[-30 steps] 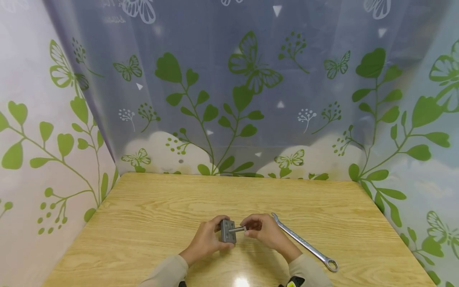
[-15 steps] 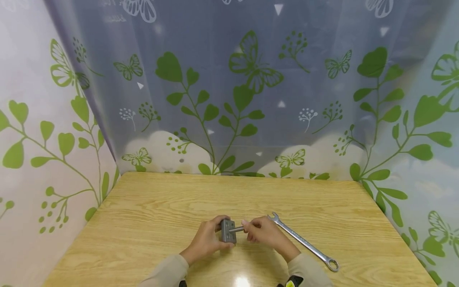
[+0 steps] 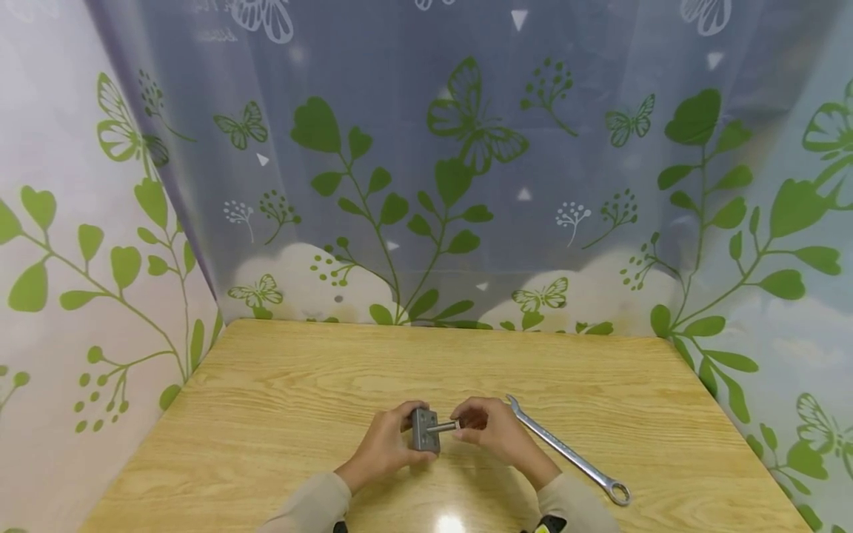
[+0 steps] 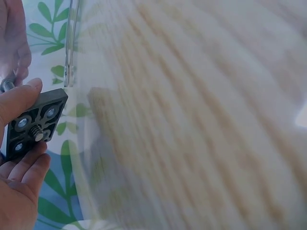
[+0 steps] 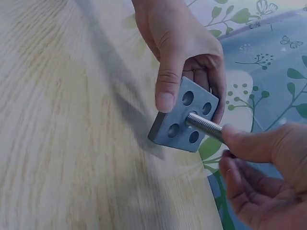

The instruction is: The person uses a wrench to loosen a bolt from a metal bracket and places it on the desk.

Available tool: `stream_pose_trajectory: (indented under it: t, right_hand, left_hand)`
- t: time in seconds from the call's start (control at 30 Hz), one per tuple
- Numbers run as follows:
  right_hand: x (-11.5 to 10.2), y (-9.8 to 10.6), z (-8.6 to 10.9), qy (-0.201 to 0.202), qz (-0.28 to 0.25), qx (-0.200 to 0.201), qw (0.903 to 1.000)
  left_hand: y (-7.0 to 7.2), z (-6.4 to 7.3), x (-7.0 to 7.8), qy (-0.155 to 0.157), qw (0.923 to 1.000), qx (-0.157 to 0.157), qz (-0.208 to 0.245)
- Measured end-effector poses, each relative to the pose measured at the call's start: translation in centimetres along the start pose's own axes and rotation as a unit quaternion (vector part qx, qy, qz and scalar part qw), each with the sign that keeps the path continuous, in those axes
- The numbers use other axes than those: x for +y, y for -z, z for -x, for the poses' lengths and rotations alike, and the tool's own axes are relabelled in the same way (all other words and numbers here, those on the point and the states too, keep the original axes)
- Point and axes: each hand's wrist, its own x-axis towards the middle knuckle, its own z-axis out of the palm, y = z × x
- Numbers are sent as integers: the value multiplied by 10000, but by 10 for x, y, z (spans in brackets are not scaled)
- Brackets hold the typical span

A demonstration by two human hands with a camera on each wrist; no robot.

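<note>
A grey, thick square plate (image 5: pixel 183 136) with a round hole near each corner is held up on edge by my left hand (image 3: pixel 381 450), thumb on one edge and fingers on the opposite one. Through its centre runs a threaded bolt (image 5: pixel 206 125), pointing right in the head view. My right hand (image 3: pixel 498 435) pinches the bolt's outer end between thumb and fingers, which hide part of that end in the right wrist view. On the plate's recessed back, the bolt's threaded tip (image 4: pixel 37 133) sticks out in the left wrist view.
A long silver combination wrench (image 3: pixel 566 450) lies slantwise on the wood-grain table (image 3: pixel 280 385), just right of my right hand. Curtains (image 3: pixel 373 222) printed with leaves and butterflies stand behind the table and at both sides.
My right thumb and fingers rolled over the bolt's end half a second ago and are now back much as they were. The left hand and plate stay nearly still.
</note>
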Motion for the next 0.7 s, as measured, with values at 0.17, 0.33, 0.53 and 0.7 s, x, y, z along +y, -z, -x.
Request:
stream_pose_trajectory:
  t: [0.17,0.33,0.53,0.7]
  right_hand:
    - [1,0,2,253,-147,143,9995]
    - [0,1,2,313,-211,139,9992]
    - [4,0,2,240,-79,-131,9996]
    - [1,-1,3,-214,-50,-244,9995]
  left_hand:
    - [0,0,0,-35,9999,40,101]
    - [0,0,0,-53,9998,52,184]
    - [-1,1,-1,-38,9998,11,182]
    - [-3,1,-1,-130,9998,-7,120]
